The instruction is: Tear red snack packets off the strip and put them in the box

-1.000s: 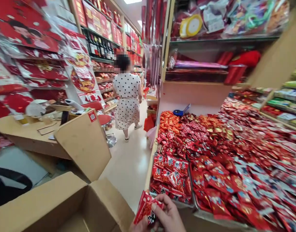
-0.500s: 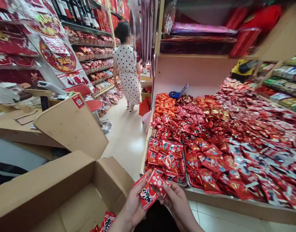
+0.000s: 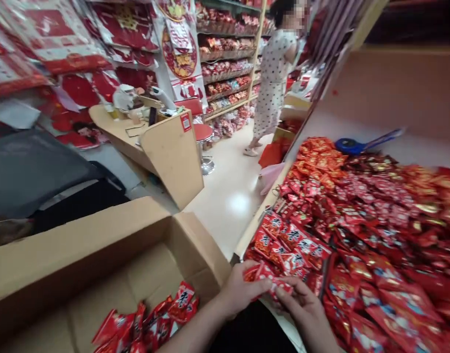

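Note:
My left hand (image 3: 243,288) is closed around small red snack packets (image 3: 262,272), thumb on top. Opposite it, my right hand (image 3: 302,300) pinches the right end of a red packet with pale dots (image 3: 284,288). Both hands are together at the front edge of a tray of red date packets (image 3: 291,247) with black characters. Blur and fingers hide part of the held packets. To the left, an open cardboard box (image 3: 206,240) contains several similar loose red packets (image 3: 183,299).
Heaps of wrapped sweets (image 3: 379,201) spread right of the tray, with a blue scoop-like item (image 3: 352,145) behind. A wooden desk (image 3: 173,152), red stool (image 3: 201,131) and stocked shelves (image 3: 228,68) stand beyond. A person in a dotted dress (image 3: 271,83) stands in the aisle.
My view has swung left, bringing more of the box and its packets into sight. Both hands still hold the packets, now closer together over them. The person in the aisle has turned sideways.

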Action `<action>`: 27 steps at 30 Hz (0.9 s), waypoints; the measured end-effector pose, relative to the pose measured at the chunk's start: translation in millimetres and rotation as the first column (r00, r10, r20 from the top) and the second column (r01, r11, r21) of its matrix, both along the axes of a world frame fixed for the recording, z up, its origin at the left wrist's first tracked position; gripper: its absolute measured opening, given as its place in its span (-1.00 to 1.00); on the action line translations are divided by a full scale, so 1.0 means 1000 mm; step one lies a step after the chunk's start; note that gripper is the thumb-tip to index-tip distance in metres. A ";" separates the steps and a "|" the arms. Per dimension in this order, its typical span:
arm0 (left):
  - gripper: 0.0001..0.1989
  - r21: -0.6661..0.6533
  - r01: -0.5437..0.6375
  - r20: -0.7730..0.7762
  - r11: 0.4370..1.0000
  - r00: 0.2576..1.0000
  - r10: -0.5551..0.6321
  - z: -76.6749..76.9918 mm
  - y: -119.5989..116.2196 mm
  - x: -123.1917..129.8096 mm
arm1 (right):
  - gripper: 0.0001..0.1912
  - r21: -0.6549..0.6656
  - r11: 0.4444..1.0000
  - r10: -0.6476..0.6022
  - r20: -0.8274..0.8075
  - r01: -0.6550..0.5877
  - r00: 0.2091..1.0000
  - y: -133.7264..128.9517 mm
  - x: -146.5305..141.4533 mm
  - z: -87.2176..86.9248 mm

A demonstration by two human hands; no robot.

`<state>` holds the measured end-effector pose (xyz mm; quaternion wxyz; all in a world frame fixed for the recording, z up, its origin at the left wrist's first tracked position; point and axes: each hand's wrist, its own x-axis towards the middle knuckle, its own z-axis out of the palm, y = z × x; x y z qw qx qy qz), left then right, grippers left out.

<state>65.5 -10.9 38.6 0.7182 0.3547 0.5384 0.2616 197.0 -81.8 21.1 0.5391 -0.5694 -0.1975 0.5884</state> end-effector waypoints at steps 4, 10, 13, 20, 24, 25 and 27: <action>-0.67 0.073 0.153 0.068 0.985 0.985 -0.158 0.007 0.018 -0.003 | -0.64 0.068 0.997 -0.040 -0.051 0.043 0.998 0.013 -0.011 0.002; -0.77 0.116 0.309 0.083 0.944 0.944 -0.319 0.017 0.044 0.007 | -0.66 0.139 0.974 -0.165 -0.110 0.180 0.980 0.028 -0.012 0.009; -0.74 0.114 0.343 0.074 0.932 0.933 -0.352 0.015 0.052 0.010 | -0.60 0.132 0.960 -0.225 -0.148 0.245 0.963 0.029 -0.011 0.010; -0.67 0.090 0.414 0.028 0.906 0.908 -0.418 0.015 0.065 0.022 | -0.55 0.186 0.919 -0.321 -0.158 0.347 0.934 0.032 -0.006 0.001; -0.73 0.111 0.495 0.052 0.862 0.863 -0.503 0.019 0.068 0.030 | -0.60 0.224 0.908 -0.327 -0.154 0.355 0.933 0.029 -0.008 -0.005; -0.74 0.114 0.497 0.050 0.860 0.862 -0.505 0.020 0.069 0.032 | -0.61 0.230 0.905 -0.331 -0.149 0.358 0.932 0.028 -0.007 -0.004; -0.76 0.080 0.457 0.080 0.886 0.883 -0.462 0.021 0.070 0.034 | -0.64 0.241 0.888 -0.388 -0.066 0.392 0.919 0.024 0.006 0.003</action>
